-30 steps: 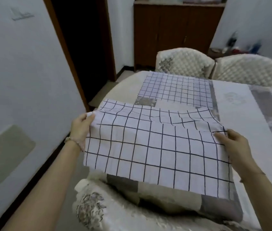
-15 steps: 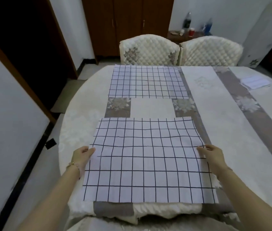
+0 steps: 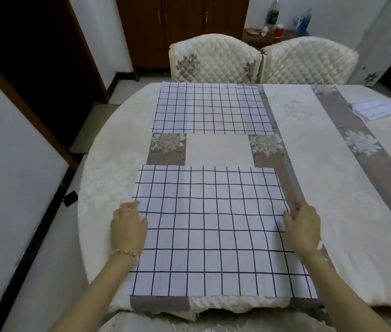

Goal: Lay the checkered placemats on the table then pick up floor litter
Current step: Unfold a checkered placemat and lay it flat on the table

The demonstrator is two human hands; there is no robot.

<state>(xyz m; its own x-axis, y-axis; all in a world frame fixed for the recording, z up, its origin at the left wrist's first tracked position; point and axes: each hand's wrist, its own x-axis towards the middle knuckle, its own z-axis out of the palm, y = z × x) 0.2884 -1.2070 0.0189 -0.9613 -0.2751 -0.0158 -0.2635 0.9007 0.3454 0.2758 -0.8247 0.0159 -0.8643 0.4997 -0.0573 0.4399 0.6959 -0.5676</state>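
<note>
Left hand (image 3: pixel 127 230) and right hand (image 3: pixel 303 228) lie flat, fingers spread, on the near placemat's (image 3: pixel 213 236) edges; folded stack (image 3: pixel 374 110) far right.

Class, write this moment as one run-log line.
phase: laying placemats | near placemat: flat on table | left hand, right hand: on its side edges | far placemat: already laid

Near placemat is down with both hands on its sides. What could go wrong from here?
1. The near placemat reaches the table's front edge; pulling the left hand or right hand back carelessly could drag it off.
2. It sits slightly left of the far placemat, so the pair may look uneven.
3. A small dark scrap lies on the floor by the wall, easy to overlook.
</note>
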